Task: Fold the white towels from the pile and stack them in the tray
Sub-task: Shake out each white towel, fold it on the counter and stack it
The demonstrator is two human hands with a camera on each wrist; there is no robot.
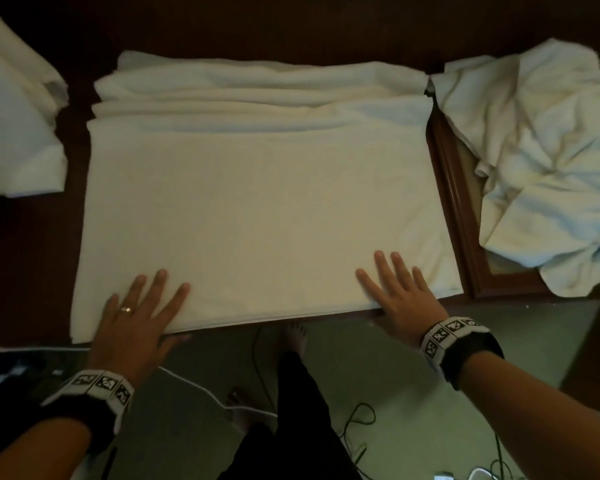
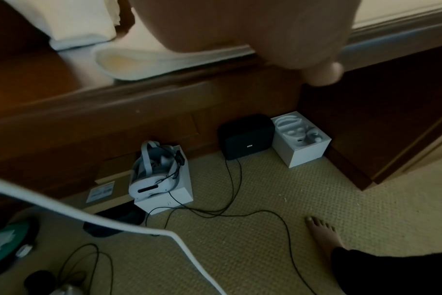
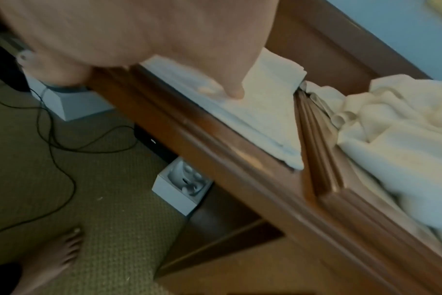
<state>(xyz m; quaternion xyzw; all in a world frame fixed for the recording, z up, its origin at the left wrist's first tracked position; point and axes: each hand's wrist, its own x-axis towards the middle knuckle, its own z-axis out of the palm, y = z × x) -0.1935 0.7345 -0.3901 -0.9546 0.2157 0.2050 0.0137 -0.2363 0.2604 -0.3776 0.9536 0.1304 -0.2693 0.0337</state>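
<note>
A large white towel point(image 1: 257, 209) lies flat on the dark wooden table point(image 1: 25, 265), with stacked folds along its far edge. My left hand point(image 1: 142, 306) presses flat on its near left part, fingers straight and spread. On the near right part my right hand point(image 1: 400, 289) lies flat the same way. A wood-rimmed tray point(image 1: 454, 209) stands to the right with a crumpled heap of white towels point(image 1: 551, 161) on it. The right wrist view shows one fingertip point(image 3: 235, 89) on the towel point(image 3: 265, 115) beside the tray rim point(image 3: 316, 149).
More white cloth point(image 1: 14, 133) lies at the table's left end. Under the table on the carpet are a headset on a white box point(image 2: 154, 175), a black box point(image 2: 245, 137), another white box point(image 2: 300, 139) and loose cables point(image 2: 240, 211). My bare foot point(image 2: 323, 233) stands close by.
</note>
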